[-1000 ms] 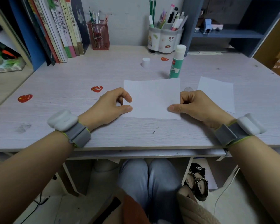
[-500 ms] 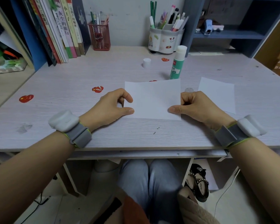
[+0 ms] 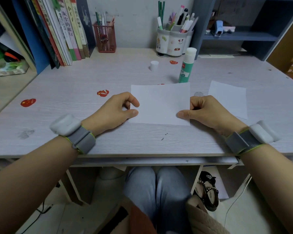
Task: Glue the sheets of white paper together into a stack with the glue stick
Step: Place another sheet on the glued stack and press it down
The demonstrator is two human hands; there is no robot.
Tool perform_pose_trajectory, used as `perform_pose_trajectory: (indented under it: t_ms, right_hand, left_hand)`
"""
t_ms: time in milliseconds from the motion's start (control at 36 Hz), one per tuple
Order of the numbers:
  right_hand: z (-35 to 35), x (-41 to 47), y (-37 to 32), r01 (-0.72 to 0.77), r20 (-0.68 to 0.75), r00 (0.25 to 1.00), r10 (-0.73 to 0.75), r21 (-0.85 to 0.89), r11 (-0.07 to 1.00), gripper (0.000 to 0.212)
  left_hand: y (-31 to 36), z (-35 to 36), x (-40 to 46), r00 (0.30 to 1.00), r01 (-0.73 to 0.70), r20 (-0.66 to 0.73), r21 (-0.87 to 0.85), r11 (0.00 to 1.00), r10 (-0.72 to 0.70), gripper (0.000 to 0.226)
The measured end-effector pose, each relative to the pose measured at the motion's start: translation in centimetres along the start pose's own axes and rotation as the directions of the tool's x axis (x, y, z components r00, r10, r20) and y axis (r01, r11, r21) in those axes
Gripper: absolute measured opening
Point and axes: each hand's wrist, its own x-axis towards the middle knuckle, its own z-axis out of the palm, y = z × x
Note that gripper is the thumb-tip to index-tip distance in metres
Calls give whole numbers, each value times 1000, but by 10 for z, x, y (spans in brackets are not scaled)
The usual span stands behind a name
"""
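Little has shifted over the past second: the left hand (image 3: pixel 114 109) has crept a touch farther onto the sheet of white paper (image 3: pixel 160 103), thumb now lying over its left edge, while the right hand (image 3: pixel 205 111) stays where it was. Both hands rest loosely curled on the pale wood-grain desk (image 3: pixel 74 85), each thumb pressing flat on a lower side of the sheet and the fingers tucked under; whether those fingers pinch the paper's edge cannot be told. The sheet is a smooth, matte rectangle lying flat in the middle of the desk, and how many layers it holds is not visible. A second sheet (image 3: pixel 227 98) lies to the right, apart from the first, its near corner hidden behind the right wrist. The glue stick (image 3: pixel 187 65), a green plastic tube with a white top, stands upright just behind the central sheet's far right corner. Its white cap (image 3: pixel 154 65), a short cylinder, sits well to the left of it. Grey fabric wristbands (image 3: pixel 82 138) carrying white plastic blocks wrap both wrists. Red heart-shaped stickers (image 3: pixel 28 102) dot the desktop; one is largely covered by the sheet's far edge.
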Motion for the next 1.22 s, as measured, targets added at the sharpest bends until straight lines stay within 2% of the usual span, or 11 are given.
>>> perform_pose_trajectory:
  t_ms: [389,583,1222]
  right_hand:
    - [0,-1,-1,8,-1,1000,-8,-33,999,35]
    - [0,-2,-2,18,1,1000,-18,-88,996,30]
    - [0,-1,0,21,-18,1000,-23,-120,993,33]
  left_hand:
    - [-4,2,0,1000,1,-15,47,999,0,14]
    - [-3,2,-1,1000,2,-14,44,999,-2,15]
    - [-5,1,0,1000,-2,-10,36,999,3,16]
